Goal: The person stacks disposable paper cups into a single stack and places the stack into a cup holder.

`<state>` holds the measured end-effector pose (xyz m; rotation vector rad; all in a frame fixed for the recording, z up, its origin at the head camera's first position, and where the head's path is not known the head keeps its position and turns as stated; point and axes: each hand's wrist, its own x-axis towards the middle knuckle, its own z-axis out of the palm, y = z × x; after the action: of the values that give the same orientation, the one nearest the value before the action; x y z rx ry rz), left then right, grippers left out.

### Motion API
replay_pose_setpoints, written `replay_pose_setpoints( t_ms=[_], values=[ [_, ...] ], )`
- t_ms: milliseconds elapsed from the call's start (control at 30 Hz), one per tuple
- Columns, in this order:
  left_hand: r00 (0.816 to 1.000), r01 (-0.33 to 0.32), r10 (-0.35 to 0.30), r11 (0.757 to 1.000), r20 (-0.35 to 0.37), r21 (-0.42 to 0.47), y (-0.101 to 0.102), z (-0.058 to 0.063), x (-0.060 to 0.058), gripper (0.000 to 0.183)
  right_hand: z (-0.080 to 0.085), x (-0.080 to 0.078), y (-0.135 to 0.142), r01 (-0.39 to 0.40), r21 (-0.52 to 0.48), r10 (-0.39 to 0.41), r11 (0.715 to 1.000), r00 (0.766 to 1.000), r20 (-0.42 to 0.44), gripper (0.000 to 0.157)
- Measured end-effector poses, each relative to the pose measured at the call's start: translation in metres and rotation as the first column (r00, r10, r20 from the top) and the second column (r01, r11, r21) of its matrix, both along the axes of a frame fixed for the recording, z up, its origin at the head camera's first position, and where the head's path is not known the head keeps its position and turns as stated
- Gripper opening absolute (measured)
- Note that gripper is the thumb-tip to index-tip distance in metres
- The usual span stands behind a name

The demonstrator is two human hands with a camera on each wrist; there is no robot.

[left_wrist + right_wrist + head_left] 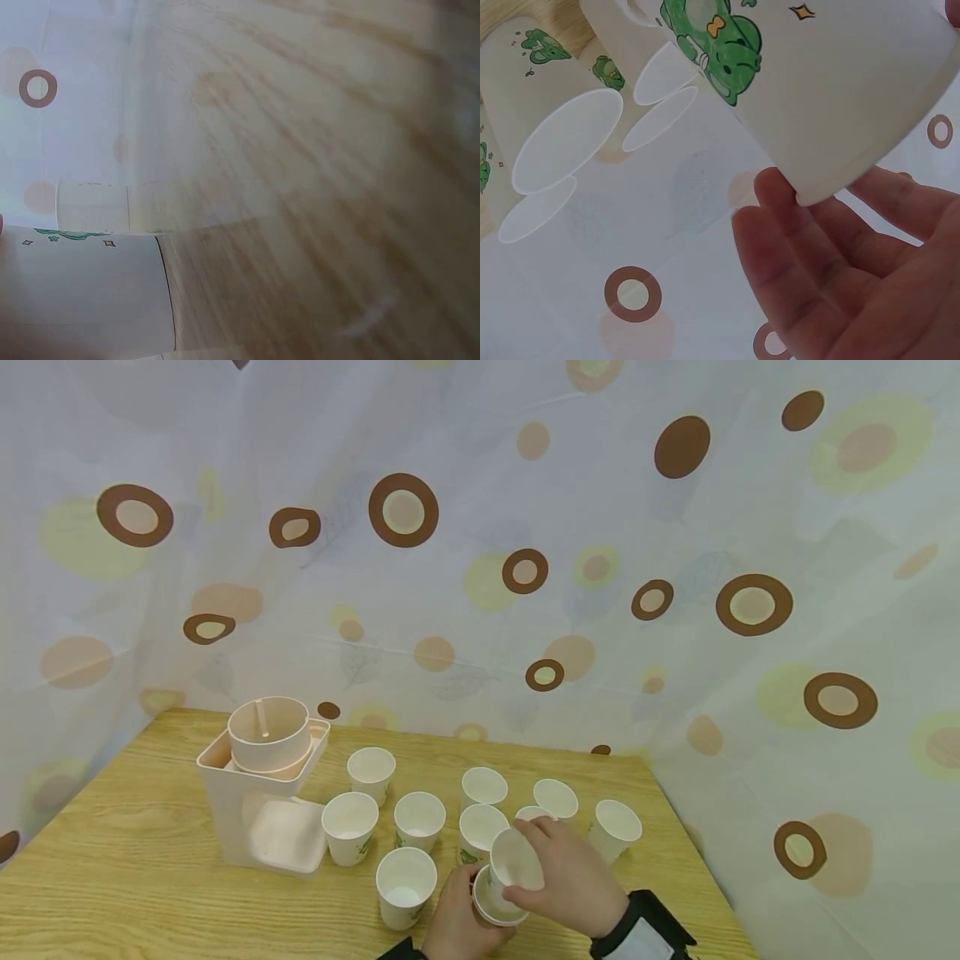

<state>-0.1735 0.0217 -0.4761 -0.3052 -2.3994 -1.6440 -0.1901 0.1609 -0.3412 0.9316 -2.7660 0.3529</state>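
My right hand (570, 881) grips a white paper cup (517, 858) near its rim, tilted, with its lower end inside the mouth of other cups. In the right wrist view that paper cup (832, 97) carries a green cartoon animal, and the fingers of my right hand (862, 259) curl at its rim. Below it, my left hand (456, 920) holds the stacked paper cups (495, 917), whose two rims show one inside the other. The left wrist view shows a white cup wall (82, 292) with green print at lower left; hardly any of the hand is visible there.
Several upright paper cups stand around, including one (405, 893) left of my left hand and one (617, 827) beyond my right. A pale pink container (232, 802) with a round cup-like top stands at left on the wooden table (150, 860). Patterned cloth (465, 618) hangs behind.
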Motion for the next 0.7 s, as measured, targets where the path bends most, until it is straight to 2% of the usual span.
replay_pose_setpoints(
  t_ms=[500, 700],
  values=[
    [1.000, -0.014, 0.014, 1.000, -0.012, -0.010, 0.0003, -0.0025, -0.0009, 0.071, -0.0061, 0.0004, -0.0025, -0.046, 0.044, 0.042, 0.998, 0.996, 0.079, 0.071],
    [1.000, -0.015, 0.016, 1.000, 0.012, -0.008, 0.0003, -0.0032, -0.0018, 0.070, -0.0104, 0.0000, -0.0034, -0.054, 0.043, 0.050, 0.998, 0.996, 0.075, 0.071]
  ],
)
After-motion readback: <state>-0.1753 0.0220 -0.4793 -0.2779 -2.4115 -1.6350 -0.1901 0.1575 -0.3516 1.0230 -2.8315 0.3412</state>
